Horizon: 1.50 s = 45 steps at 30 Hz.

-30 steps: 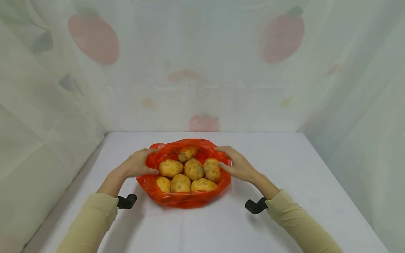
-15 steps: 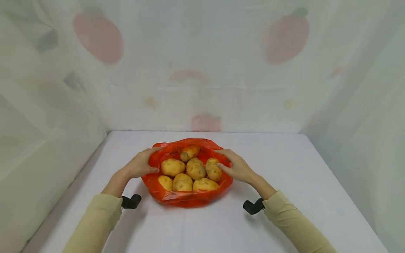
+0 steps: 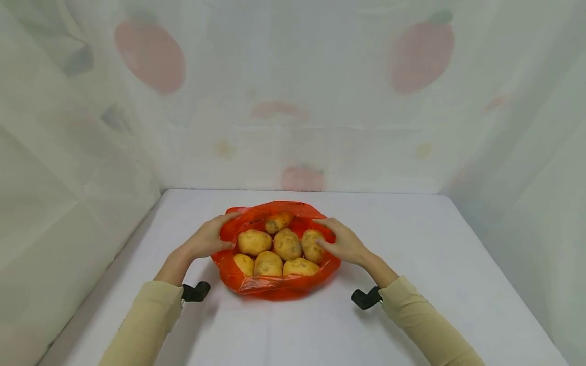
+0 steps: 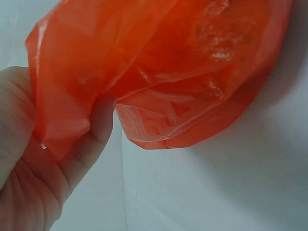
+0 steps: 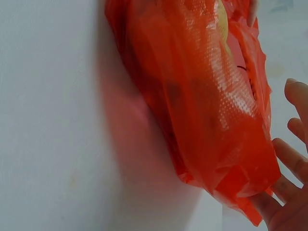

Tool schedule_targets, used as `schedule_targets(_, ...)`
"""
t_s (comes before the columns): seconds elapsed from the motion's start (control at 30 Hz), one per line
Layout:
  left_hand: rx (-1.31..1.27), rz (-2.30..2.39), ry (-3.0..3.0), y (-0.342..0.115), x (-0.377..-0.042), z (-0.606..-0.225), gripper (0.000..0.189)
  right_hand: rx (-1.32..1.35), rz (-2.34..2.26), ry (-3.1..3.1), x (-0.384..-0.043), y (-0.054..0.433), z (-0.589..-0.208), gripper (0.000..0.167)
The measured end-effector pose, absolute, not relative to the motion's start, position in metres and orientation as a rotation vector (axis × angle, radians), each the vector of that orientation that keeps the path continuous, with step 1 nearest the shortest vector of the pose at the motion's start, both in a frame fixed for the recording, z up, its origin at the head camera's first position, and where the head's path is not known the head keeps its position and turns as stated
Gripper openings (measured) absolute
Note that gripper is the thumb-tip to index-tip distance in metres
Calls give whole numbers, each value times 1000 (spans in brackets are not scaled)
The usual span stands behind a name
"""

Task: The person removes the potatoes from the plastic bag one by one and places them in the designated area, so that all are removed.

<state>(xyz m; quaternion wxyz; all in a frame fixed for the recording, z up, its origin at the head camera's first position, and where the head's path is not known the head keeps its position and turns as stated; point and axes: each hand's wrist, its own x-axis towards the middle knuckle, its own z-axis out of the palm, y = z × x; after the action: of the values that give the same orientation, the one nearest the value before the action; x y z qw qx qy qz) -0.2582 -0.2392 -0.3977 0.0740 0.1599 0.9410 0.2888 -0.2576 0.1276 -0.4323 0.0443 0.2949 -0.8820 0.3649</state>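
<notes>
A red plastic bag (image 3: pixel 274 291) lies on the table with its mouth spread wide. Several potatoes (image 3: pixel 287 244) show inside. My left hand (image 3: pixel 207 239) is at the left rim, thumb and fingers apart. In the left wrist view, a fold of the red bag (image 4: pixel 168 57) lies between that hand's thumb and fingers. At the right rim is my right hand (image 3: pixel 343 241), its thumb over the rightmost potato (image 3: pixel 312 247). The right wrist view shows spread fingers (image 5: pixel 291 159) beside the bag (image 5: pixel 192 96), with some touching its film.
White cloth covers the table (image 3: pixel 412 244). A pale curtain (image 3: pixel 348 76) printed with faded fruit closes off the back and both sides. Black camera mounts (image 3: pixel 196 292) stick out from both wrists.
The head view has turned slightly left, so the scene shifts right. Both hands stay at the bag's rim and have come slightly closer together. The potatoes keep their arrangement.
</notes>
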Motion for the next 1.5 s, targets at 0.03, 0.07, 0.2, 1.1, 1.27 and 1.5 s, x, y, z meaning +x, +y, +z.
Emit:
schedule_targets(0.03,477,867,2826,-239,-258,-398,79,897,1119,-2705,-258,128,-434,54)
schedule_targets(0.07,476,867,2826,-240,-258,-398,79,896,1120,-2713,-259,128,-435,55)
schedule_targets(0.2,475,873,2818,-240,-259,-400,79,893,1117,-2746,-262,128,-441,58)
schedule_targets(1.1,494,846,2838,-244,-258,-400,78,1007,1194,-2925,-266,126,-455,69)
schedule_targets(1.27,504,854,2838,-244,-260,-401,78,1026,1206,-2940,-266,126,-456,72)
schedule_targets(1.5,500,861,2833,-243,-262,-403,78,1055,1210,-2986,-269,126,-459,80)
